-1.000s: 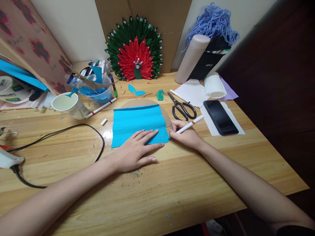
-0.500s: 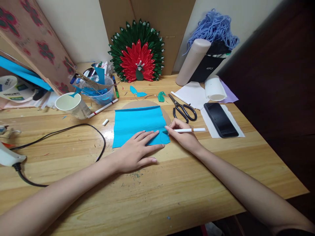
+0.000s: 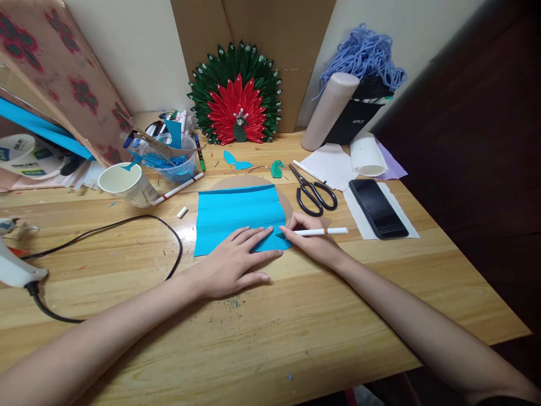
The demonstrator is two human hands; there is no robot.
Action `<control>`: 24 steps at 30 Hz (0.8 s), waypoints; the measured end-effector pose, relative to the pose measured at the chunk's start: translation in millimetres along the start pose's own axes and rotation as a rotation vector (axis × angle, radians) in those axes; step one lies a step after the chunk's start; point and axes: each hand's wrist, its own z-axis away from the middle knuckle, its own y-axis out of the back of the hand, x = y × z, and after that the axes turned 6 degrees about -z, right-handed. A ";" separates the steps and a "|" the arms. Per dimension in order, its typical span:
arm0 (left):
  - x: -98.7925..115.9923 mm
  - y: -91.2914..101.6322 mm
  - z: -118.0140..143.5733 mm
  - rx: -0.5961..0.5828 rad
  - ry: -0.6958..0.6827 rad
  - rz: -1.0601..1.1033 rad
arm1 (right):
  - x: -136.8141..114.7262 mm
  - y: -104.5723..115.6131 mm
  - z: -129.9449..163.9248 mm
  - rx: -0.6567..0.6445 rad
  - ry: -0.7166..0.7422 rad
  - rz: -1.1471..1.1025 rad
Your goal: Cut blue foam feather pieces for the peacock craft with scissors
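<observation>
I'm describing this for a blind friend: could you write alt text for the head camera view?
A person's left hand presses flat on a folded sheet of bright blue crepe paper on a light wooden table, while the right hand holds a white marker pen with its tip at the paper's right edge. Black-handled scissors and a black smartphone lie to the right.

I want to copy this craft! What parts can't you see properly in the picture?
Head view only:
- Pen tip: hidden by the right hand, so any mark is unseen.
- Blue paper near edge: covered by the left hand.
- Brown card circle: mostly under the paper.
- Glue gun: cut off by the left edge.
- Black box print: too small.
</observation>
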 end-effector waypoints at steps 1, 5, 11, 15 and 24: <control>-0.1 0.0 0.1 0.004 -0.005 0.000 | 0.0 0.0 0.3 -0.010 0.003 -0.001; 0.2 0.5 0.1 -0.002 -0.009 -0.011 | 0.3 0.2 0.7 0.033 -0.010 -0.005; 0.3 0.7 0.1 0.000 -0.015 -0.031 | 0.6 0.4 0.3 -0.027 0.011 -0.003; 0.0 0.3 0.5 0.016 -0.020 -0.021 | 0.6 0.4 0.5 -0.007 -0.002 0.010; 0.2 0.0 1.4 0.009 -0.009 -0.003 | -0.2 0.0 -1.6 0.112 -0.035 -0.043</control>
